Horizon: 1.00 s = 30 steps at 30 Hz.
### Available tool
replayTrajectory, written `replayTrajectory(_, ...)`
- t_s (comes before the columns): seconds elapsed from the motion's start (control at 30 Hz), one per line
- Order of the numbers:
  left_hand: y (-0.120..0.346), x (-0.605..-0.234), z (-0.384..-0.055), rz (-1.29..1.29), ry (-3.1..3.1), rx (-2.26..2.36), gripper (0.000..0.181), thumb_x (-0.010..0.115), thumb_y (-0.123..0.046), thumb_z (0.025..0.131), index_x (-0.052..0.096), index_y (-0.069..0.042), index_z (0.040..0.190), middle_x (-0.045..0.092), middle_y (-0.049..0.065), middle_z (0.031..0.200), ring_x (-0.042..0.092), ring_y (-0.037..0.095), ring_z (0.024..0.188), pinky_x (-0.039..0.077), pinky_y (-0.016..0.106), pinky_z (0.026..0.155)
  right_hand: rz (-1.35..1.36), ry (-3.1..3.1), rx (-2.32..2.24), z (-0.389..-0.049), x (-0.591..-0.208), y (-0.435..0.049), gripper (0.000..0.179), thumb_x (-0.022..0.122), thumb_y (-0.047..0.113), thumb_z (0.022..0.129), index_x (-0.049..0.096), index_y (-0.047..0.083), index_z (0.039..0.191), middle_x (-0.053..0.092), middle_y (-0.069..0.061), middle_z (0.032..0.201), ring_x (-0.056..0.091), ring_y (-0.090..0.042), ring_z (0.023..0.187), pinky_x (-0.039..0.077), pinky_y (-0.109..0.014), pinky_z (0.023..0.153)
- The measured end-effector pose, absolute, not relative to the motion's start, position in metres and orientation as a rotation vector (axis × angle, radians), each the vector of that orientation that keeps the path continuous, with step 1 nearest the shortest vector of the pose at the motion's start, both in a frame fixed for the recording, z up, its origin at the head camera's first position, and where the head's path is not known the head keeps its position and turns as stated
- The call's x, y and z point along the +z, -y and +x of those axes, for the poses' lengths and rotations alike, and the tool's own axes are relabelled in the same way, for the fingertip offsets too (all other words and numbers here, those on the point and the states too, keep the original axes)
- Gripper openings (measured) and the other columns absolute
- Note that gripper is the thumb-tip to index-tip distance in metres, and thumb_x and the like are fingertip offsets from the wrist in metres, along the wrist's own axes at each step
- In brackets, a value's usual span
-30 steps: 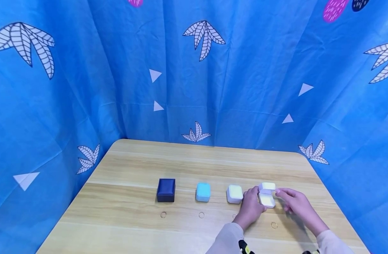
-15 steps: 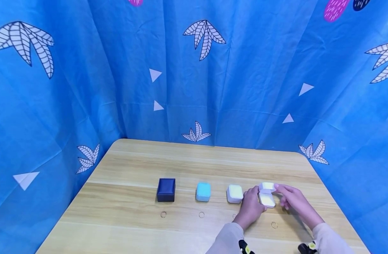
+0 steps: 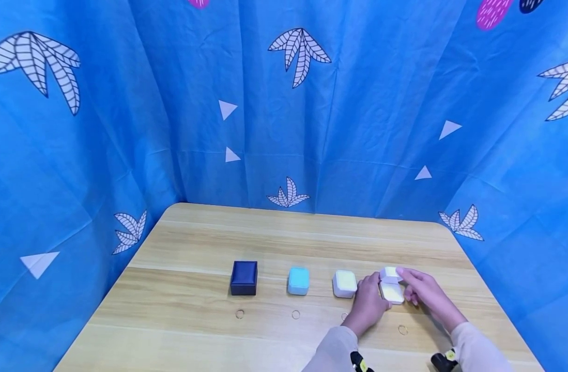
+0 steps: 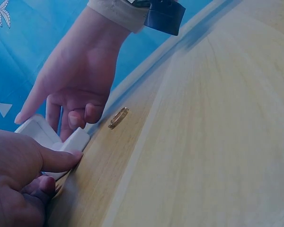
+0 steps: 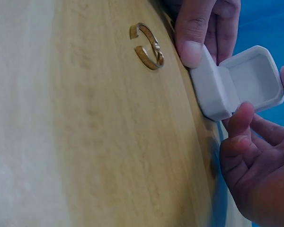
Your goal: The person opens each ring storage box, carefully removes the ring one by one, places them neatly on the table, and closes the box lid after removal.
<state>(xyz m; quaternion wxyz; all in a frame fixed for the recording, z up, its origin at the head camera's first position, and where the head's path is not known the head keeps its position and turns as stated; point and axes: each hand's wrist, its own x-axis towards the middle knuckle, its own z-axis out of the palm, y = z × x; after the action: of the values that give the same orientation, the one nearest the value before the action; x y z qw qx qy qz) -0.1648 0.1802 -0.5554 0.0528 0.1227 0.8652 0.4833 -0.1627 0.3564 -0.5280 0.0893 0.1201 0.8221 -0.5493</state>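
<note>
A white ring box stands on the table at the right, lid raised on its hinge and the pale inside showing. My left hand grips the base from the left, thumb along the front. At the box's other side is my right hand; one straight fingertip touches the lid's edge. Its other fingers hang loosely curled beside the base, as the right wrist view shows. On the wood in front of the box lies a gold ring, its band having a gap.
Leftward in a row stand another white box, a light blue box and a navy box, lids down. Several thin rings lie in front of them, one partly hidden by my left arm. A blue curtain hangs behind the table.
My right hand has shifted left, its fingertip moving from the lid's right side onto the lid's top edge. The left hand keeps its grip; box and rings stay in place.
</note>
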Motion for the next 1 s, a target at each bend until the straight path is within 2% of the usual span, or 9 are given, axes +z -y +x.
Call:
replayTrajectory(0.27,-0.18,-0.557,-0.165,0.386,-2.641,1.458,0.077,0.089,-0.011,0.069,0.057,-0.015,0.139,0.064,-0.005,0.126,0.055,0.011,0.112,0.047,0.026,0.103,0.355,-2.43,-1.685,-0.162,-0.532,-0.354,0.077,0.054,0.053,0.1,0.038,-0.005,0.15,0.056,0.003,0.066,0.048,-0.01,0.058,0.044,-0.025,0.054)
replayTrajectory(0.63,-0.18,-0.557,-0.166,0.421,-2.664,1.455,0.077,0.089,-0.012,0.07,0.056,-0.012,0.139,0.064,-0.002,0.126,0.055,0.012,0.112,0.047,0.026,0.103,0.375,-2.457,-1.752,-0.155,-0.537,-0.349,0.071,0.056,0.051,0.099,0.045,-0.003,0.145,0.052,0.004,0.066,0.046,-0.009,0.057,0.042,-0.025,0.052)
replayTrajectory(1.0,-0.18,-0.556,-0.165,0.418,-2.667,1.443,0.076,0.09,-0.013,0.07,0.057,-0.013,0.138,0.065,-0.003,0.125,0.055,0.012,0.111,0.047,0.025,0.102,0.385,-2.425,-1.82,-0.151,-0.539,-0.348,0.069,0.058,0.046,0.1,0.044,-0.003,0.146,0.051,0.005,0.067,0.047,-0.008,0.058,0.041,-0.022,0.052)
